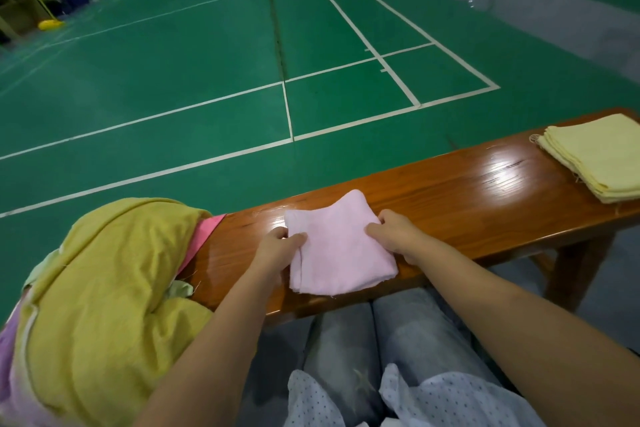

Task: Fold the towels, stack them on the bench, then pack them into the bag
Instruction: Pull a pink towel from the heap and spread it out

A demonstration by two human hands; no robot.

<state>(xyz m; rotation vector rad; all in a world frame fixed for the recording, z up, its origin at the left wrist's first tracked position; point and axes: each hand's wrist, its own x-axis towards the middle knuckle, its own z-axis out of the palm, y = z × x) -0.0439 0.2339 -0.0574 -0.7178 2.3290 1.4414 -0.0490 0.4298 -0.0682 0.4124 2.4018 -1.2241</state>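
Writing or labels cannot be read anywhere on the cloths or the wood. One folded pink towel (pixel 337 246) lies on the desk (pixel 450 191), its near edge reaching the desk's front edge, with the left hand (pixel 277 248) in a narrow grip pinching its left edge and the right hand (pixel 396 230) closed on its right edge. Left of the left grip, one heap of unfolded cloths topped by a yellow towel (pixel 104 288) covers that end, while well right of the right grip bare wood runs to one stack of folded pale yellow towels (pixel 595 158).
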